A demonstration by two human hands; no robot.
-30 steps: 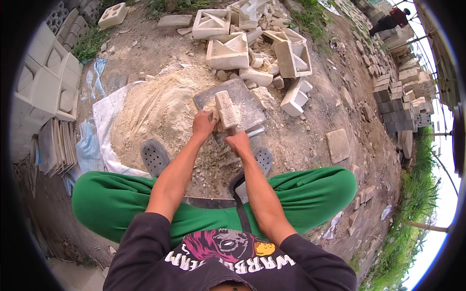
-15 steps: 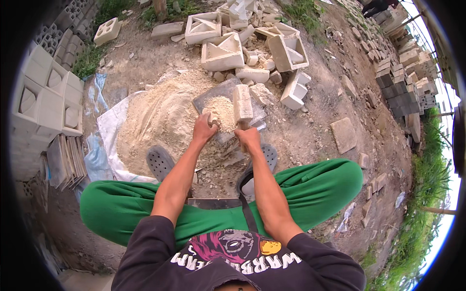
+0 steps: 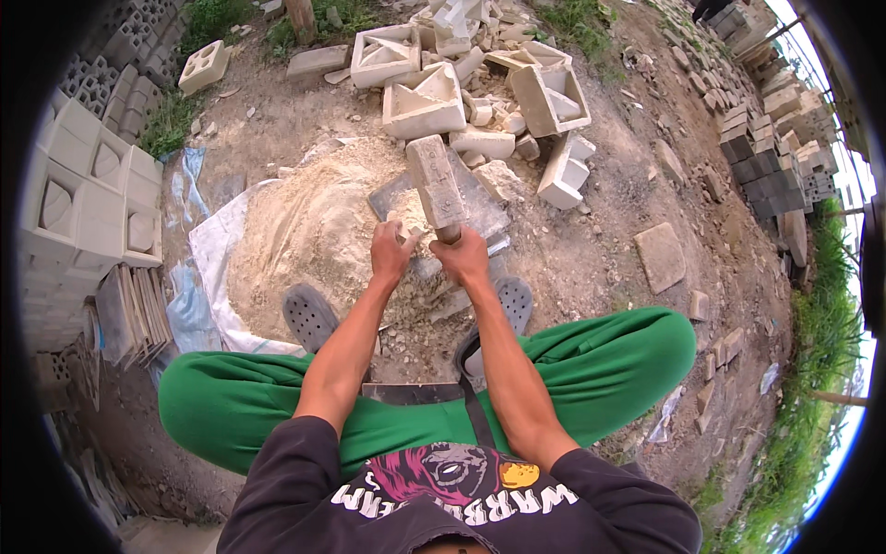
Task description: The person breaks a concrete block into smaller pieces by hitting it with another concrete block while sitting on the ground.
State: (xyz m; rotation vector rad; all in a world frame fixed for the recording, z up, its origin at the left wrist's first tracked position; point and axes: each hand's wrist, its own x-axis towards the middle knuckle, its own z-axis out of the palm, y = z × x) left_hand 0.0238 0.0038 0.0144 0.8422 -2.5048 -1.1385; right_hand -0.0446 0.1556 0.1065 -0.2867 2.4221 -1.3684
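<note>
My right hand (image 3: pixel 464 260) grips the short handle of a heavy hammer (image 3: pixel 436 180). Its dusty block-shaped head is raised over a flat grey slab (image 3: pixel 482 220). My left hand (image 3: pixel 389 251) is closed on a pale stone piece (image 3: pixel 407 224) at the slab's near edge, just left of the hammer handle. The two hands are a few centimetres apart. I sit with my green-trousered legs (image 3: pixel 609 346) spread and both sandalled feet by the slab.
A mound of pale crushed rubble (image 3: pixel 309 222) on white sheeting lies to the left of the slab. Broken hollow decorative blocks (image 3: pixel 425 97) are piled beyond it. Whole blocks (image 3: pixel 83 194) are stacked at the left, and more block stacks (image 3: pixel 771 157) at the far right. A flat stone (image 3: pixel 662 256) lies to the right.
The hammer head has swung up and away from my hands above the slab. My left hand has stayed on the pale piece. The view has tipped slightly.
</note>
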